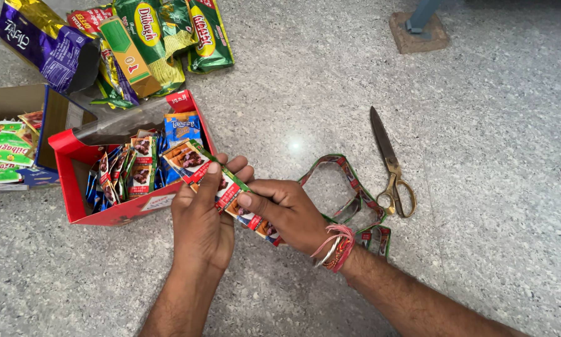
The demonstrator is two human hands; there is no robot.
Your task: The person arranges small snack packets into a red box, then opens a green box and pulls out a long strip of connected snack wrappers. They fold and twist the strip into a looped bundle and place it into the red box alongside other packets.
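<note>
Both my forearms come up from bottom edge, hands meet mid-frame over the stone floor (480, 125). My L hand (202, 218) is back-up, thumb and fingers pinching the strip of joined sachets (196, 163) just beside the red box (74, 187). My R hand (286, 212) grips same strip w/ thumb on top; rest loops behind wrist. Scissors (389, 165) lie near, untouched.

Brass-handled scissors (389, 165) lie on the floor (blades shut), near foil bags (149, 37).

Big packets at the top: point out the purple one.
The purple packet lies at the far left of the pile, gold along its top; the other packets are green, yellow and red.
</note>
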